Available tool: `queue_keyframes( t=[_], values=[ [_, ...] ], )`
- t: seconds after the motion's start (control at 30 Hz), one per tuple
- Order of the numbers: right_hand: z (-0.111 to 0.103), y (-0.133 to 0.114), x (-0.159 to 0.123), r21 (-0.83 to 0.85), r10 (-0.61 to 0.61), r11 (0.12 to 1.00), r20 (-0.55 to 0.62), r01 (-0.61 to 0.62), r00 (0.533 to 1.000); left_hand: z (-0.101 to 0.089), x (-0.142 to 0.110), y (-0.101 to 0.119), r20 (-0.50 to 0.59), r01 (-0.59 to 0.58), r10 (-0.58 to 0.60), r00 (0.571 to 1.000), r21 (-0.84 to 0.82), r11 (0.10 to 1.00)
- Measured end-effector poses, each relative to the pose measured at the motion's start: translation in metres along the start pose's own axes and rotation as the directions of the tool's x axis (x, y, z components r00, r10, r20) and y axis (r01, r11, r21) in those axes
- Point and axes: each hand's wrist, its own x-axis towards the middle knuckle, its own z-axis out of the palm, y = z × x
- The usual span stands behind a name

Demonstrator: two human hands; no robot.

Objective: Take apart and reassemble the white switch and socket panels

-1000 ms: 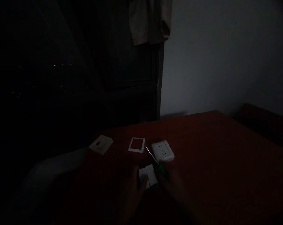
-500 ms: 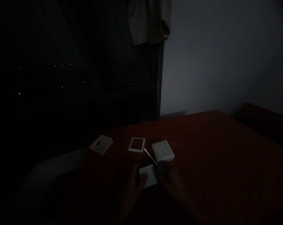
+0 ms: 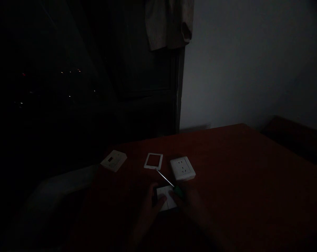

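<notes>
My left hand [image 3: 150, 206] grips a white two-rocker light switch [image 3: 163, 191] by its left side, thumb lying on its face. My right hand [image 3: 190, 203] is closed around the green handle of a screwdriver [image 3: 165, 179], and its thumb rests at the switch's right edge. The screwdriver's metal shaft points up and left, its tip by the lower edge of a white square frame [image 3: 149, 167] on the table. Right of that frame lies a white wall socket [image 3: 184, 169]. Dim light hides much of both hands.
A pale square box with a small dark opening [image 3: 117, 161] lies at the table's left edge. The reddish-brown table [image 3: 226, 154] reaches to a grey wall [image 3: 247, 63]. Cloth [image 3: 169, 24] hangs before the dark window.
The screwdriver has swung slightly left, its tip moving from the frame's right side to its lower edge. My right thumb has shifted left onto the switch. My left hand keeps its hold.
</notes>
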Motion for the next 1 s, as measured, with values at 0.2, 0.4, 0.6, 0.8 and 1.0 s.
queue_keyframes(
  t=[0.2,0.4,0.6,0.8,1.0],
  values=[
    [-0.001,-0.001,0.0,0.014,0.002,1.0,0.029,-0.002,1.0,0.003,0.0,-0.005,0.002,0.01,-0.01,1.0,-0.032,0.999],
    [-0.002,-0.001,0.0,0.035,-0.016,0.999,0.017,0.016,1.0,-0.007,-0.001,0.003,0.048,0.047,-0.042,0.998,-0.119,0.992],
    [-0.007,-0.002,-0.001,0.078,-0.01,0.997,0.005,0.01,1.0,-0.014,-0.003,0.006,0.003,0.032,-0.033,0.999,0.067,0.997],
    [-0.008,-0.002,-0.003,0.016,0.007,1.0,0.003,-0.007,1.0,-0.036,0.018,0.018,-0.092,-0.094,0.179,0.979,0.576,0.812],
    [-0.009,-0.004,-0.004,-0.019,0.025,1.0,0.017,-0.024,1.0,-0.066,0.08,0.028,0.074,-0.379,0.423,0.903,0.603,0.702]
  ],
)
